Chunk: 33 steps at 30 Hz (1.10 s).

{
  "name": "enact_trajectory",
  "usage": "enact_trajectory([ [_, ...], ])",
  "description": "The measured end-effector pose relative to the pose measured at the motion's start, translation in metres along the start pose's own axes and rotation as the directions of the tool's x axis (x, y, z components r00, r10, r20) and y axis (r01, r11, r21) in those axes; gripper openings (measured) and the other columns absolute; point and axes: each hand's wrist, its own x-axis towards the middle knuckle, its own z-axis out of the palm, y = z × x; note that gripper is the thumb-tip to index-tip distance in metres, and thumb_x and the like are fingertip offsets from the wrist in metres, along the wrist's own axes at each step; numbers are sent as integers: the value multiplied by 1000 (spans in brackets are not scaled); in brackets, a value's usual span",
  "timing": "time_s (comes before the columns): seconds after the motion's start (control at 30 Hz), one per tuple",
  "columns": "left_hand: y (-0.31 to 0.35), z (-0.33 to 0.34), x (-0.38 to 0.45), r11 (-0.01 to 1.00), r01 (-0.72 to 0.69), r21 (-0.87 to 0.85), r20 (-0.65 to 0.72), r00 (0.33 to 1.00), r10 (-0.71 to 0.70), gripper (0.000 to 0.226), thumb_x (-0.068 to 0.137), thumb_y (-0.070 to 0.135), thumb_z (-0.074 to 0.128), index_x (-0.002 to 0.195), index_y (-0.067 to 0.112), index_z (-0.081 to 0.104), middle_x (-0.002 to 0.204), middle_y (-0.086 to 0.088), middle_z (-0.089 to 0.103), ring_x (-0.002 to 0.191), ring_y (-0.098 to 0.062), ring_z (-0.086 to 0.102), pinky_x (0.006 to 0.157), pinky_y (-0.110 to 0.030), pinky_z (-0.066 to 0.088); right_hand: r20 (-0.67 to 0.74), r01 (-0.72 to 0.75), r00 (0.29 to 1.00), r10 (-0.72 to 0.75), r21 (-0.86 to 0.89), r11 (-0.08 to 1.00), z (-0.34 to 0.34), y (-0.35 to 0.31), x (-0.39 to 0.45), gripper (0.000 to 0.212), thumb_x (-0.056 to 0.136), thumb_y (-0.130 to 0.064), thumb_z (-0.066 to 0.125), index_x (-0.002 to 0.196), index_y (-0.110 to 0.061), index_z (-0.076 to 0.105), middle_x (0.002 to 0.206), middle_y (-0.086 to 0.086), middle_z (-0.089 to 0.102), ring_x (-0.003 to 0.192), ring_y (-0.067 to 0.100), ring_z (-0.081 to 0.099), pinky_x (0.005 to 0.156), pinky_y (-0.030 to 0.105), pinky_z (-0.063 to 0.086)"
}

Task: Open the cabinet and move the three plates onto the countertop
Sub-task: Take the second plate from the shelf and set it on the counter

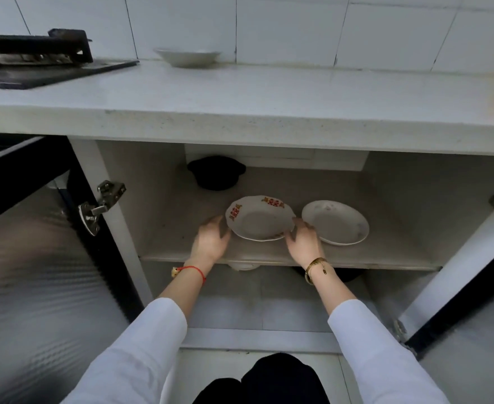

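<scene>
Knees point(269, 380) nearest. Both hands flank the patterned plate point(259, 218) on the cabinet shelf point(385, 252): left hand point(211, 236), right hand point(302, 236), fingers spread on opposite rims. 1 plate point(187, 55) sits on the far countertop point(269, 91).

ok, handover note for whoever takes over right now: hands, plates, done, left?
Left hand: at the left rim of the red-patterned plate, gripping or about to.
Right hand: at that plate's right rim, same.
The plate is tilted, its near edge at the cabinet shelf; whether it is fully lifted is unclear.
Plain white plate: flat on the shelf, to the right, untouched.
White dish: already on the countertop by the wall.
Done: both cabinet doors open, one dish up.
Left: bring up the patterned plate, then the plain one.
</scene>
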Motion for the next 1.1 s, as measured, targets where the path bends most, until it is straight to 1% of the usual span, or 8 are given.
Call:
enact_trajectory([
  [0.1,-2,10,12,999,27,-25,20,999,-26,44,98,24,53,138,8,50,138,-17,56,123,-34,55,99,-37,45,17,-32,999,33,-41,999,9,6,11,43,98,-26,47,134,-2,44,124,23,59,115,37,56,89,43,51],
  [0.23,-4,19,25,998,51,-45,28,998,-50,37,97,22,52,131,8,56,129,-17,61,117,-36,58,92,-36,46,43,-74,996,76,-51,996,18,12,25,38,99,-29,45,121,2,50,117,24,63,108,38,60,85,40,51],
  [0.4,-9,26,33,995,70,-64,63,996,-66,39,96,22,54,133,9,56,131,-15,62,120,-34,57,97,-37,45,19,-121,992,123,-60,991,29,19,35,41,99,-32,44,122,2,49,118,25,62,109,39,60,83,40,49],
  [0.5,-11,29,38,995,70,-65,79,995,-65,40,96,22,56,134,10,55,132,-14,61,122,-33,57,98,-35,43,24,-135,991,135,-15,991,34,22,38,41,98,-30,47,125,1,48,122,24,59,114,39,56,88,40,47],
  [0.63,-10,32,42,988,89,-123,99,992,-77,35,97,20,54,129,10,58,128,-13,64,117,-31,60,88,-27,42,42,-155,988,152,96,983,36,24,42,40,97,-24,48,129,1,45,129,23,56,121,39,51,97,41,44],
  [0.73,-10,32,46,986,97,-135,126,989,-80,34,95,16,54,128,8,60,127,-14,65,116,-32,60,90,-31,45,61,-156,987,146,204,967,37,22,43,42,95,-16,50,134,-2,43,135,20,53,126,37,49,101,39,41],
  [0.87,-10,34,47,966,159,-203,149,980,-130,30,94,14,55,122,8,63,124,-14,66,114,-31,60,90,-32,46,69,-197,980,185,308,931,35,18,44,41,92,-10,52,132,-5,48,134,17,56,126,35,51,101,34,40],
  [1.1,-10,35,34,939,175,-297,110,983,-149,24,90,7,58,112,5,67,114,-15,71,108,-30,64,86,-32,47,59,-187,982,178,317,930,31,20,34,36,90,-11,52,125,-8,55,128,13,62,121,32,55,96,31,43],
])
